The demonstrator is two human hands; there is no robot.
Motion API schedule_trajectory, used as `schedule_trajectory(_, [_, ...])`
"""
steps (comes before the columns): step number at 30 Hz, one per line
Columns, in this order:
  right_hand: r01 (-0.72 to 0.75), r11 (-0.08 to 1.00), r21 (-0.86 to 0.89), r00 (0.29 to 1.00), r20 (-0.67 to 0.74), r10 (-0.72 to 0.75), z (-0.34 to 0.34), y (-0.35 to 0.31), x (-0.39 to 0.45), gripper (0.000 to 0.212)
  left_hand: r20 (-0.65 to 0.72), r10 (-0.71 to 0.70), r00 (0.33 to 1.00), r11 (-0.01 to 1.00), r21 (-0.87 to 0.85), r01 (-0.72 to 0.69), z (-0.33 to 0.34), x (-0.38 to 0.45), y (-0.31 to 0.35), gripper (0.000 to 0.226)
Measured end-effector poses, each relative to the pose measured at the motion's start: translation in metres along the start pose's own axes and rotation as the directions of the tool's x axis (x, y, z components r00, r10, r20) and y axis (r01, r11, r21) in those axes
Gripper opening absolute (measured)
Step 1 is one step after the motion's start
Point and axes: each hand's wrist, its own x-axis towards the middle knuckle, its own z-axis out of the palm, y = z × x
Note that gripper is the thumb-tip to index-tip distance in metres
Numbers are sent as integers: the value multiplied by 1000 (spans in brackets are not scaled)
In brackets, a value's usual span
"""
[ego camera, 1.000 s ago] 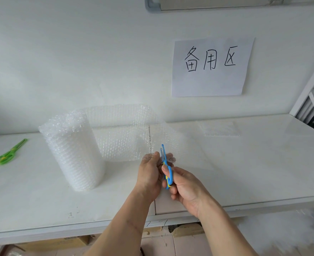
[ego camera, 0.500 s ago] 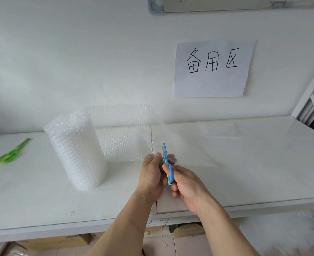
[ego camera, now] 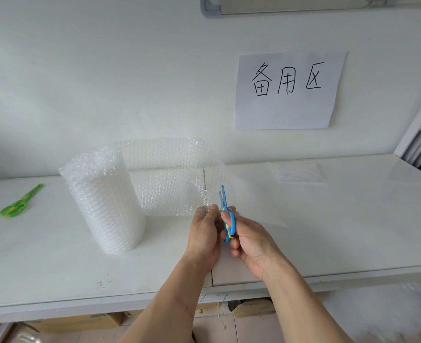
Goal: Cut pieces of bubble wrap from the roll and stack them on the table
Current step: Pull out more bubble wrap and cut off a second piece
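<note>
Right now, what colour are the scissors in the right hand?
Blue, with a small yellow part at the handles: the scissors in the right hand, seen in the head view.

White wall [ego camera: 105, 70] with paper sign [ego camera: 288, 92] behind white table [ego camera: 353, 231].

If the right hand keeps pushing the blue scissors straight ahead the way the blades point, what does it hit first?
Most likely the unrolled bubble wrap sheet: the right hand aims the blue scissors up and away at its lower edge, which the left hand pinches. Depth is unclear, but the tips already overlap the sheet.
</note>
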Motion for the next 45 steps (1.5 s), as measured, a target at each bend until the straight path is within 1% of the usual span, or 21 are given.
schedule_trajectory(3, [-2, 1000, 19, 1000, -11, 2, 0, -4, 0, 24, 5, 20, 1000, 1000, 3, -20, 0, -1, 0, 36])
schedule_trajectory(8, [-13, 1000, 7, 1000, -4, 13, 0, -11, -2, 27, 9, 29, 1000, 999, 42, -29, -2, 2, -2, 39])
schedule_trajectory(11, [-17, 1000, -15, 1000, 3, 17, 1, -14, -1, 31, 15, 31, 999, 999, 44, -32, -2, 1, -2, 27])
schedule_trajectory(12, [-15, 1000, -15, 1000, -1, 15, 1, -14, -1, 31, 15, 30, 999, 999, 41, -30, -2, 2, -2, 28])
schedule_trajectory(15, [1, 1000, -10, 1000, -8, -1, 1, -9, 0, 31, 21, 38, 999, 999, 35, -39, -3, 4, -5, 40])
schedule_trajectory(16, [7, 1000, -10, 1000, -8, -7, 1, -8, 0, 30, 22, 36, 999, 999, 29, -36, -3, 5, -6, 40])
schedule_trajectory(20, [24, 999, -38, 1000, -6, -24, 0, -7, 0, 29, 35, 49, 998, 999, 21, -49, -2, 6, -7, 29])
schedule_trajectory(23, [31, 998, -50, 999, -15, -32, 0, -9, 1, 29, 29, 72, 997, 997, 34, -73, -5, 10, -11, 30])
schedule_trajectory(26, [36, 998, -43, 999, -27, -38, 0, -10, 0, 27, 16, 81, 997, 996, 26, -81, -3, 9, -11, 19])
schedule_trajectory(28, [35, 999, -41, 999, -37, -37, 0, -9, 0, 26, 11, 76, 997, 997, 17, -76, -3, 9, -12, 16])
schedule_trajectory(32, [36, 997, -69, 999, -27, -38, 1, -12, -2, 30, -1, 88, 996, 995, 44, -87, -5, 10, -13, 22])
schedule_trajectory(39, [37, 992, -120, 998, -39, -42, 0, -24, -1, 34, -5, 114, 993, 993, 38, -114, -4, 8, -13, 13])
schedule_trajectory(41, [37, 993, -116, 998, -40, -42, 0, -21, -1, 33, -11, 113, 993, 993, 42, -113, -3, 7, -13, 15])
schedule_trajectory(45, [20, 999, -41, 999, -40, -22, -2, -18, -1, 32, 63, 91, 994, 995, 32, -93, -2, 6, -10, 22])
